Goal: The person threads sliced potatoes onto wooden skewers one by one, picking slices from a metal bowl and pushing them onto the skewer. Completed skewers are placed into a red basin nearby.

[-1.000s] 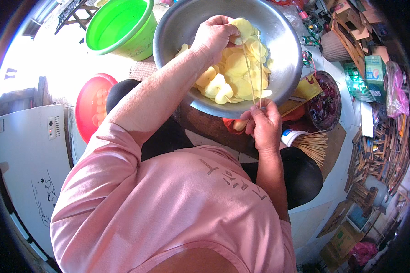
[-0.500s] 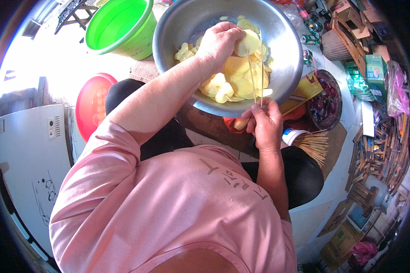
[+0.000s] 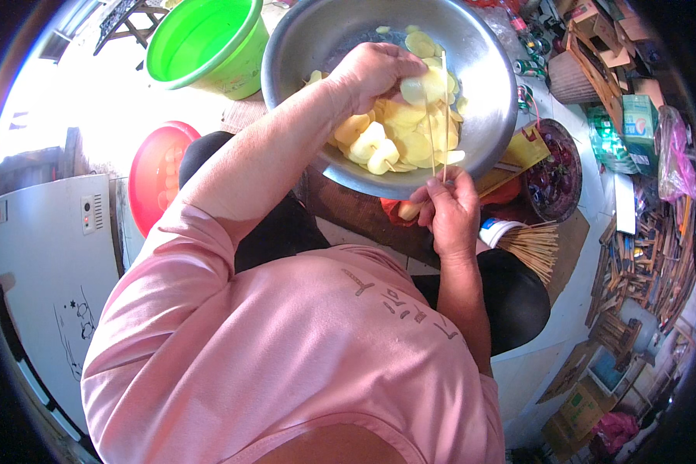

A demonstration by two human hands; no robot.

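My left hand (image 3: 373,76) is over the large metal basin (image 3: 483,93), its fingers closed on a thin, pale yellow slice (image 3: 427,83) that looks like potato. Near the basin's front rim, my right hand (image 3: 451,203) grips two thin wooden skewers (image 3: 445,127) by their lower ends, points upward. The held slice is beside the skewers' upper part; whether a point pierces it I cannot tell. Many loose yellow slices (image 3: 414,143) lie in the basin below. At their near left are slices bunched on a skewer (image 3: 377,149).
A white tub of skewers (image 3: 530,246) stands by my right knee. A green tub (image 3: 209,46) and a red basin (image 3: 158,174) are on the left. Right of the metal basin sits a dark round tray (image 3: 555,174). Cans, boxes and wood pieces (image 3: 646,263) line the right side.
My left hand has shifted slightly, and the slice in it now sits a little lower and closer to the skewers. The right hand has stayed nearly still.
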